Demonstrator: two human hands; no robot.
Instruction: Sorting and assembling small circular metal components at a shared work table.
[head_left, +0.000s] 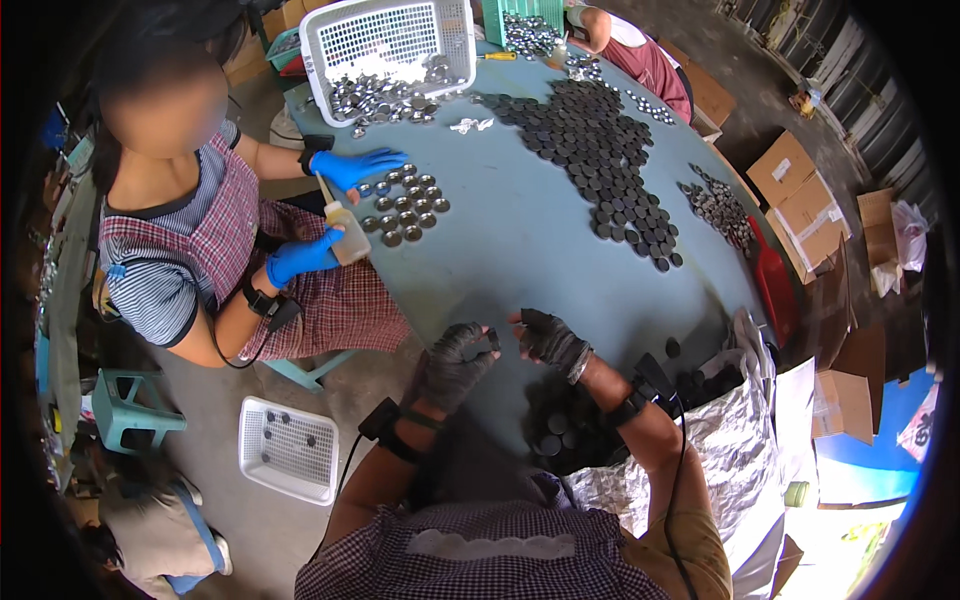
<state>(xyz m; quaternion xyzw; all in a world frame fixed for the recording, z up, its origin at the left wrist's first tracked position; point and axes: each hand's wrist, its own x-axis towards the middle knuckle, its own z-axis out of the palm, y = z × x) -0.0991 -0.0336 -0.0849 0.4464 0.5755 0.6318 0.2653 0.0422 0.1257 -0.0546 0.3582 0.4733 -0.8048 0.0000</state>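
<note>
Many black round discs [610, 150] lie at one o'clock; the grey-gloved left hand [453, 368] pinches a similar disc [494, 340]; the grey-gloved right hand [553, 342] half curls, contents unclear.

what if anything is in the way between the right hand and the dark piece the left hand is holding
Nothing visible: just a narrow gap over the table separates the right hand from the dark piece in the left hand.

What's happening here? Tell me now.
The person's gloved left hand pinches what looks like a small black disc at the near side of the table; the right hand is close by, its hold unclear. A co-worker's blue-gloved hand holds a squeeze bottle near shiny metal cups. Many dark discs lie farther up.
</note>
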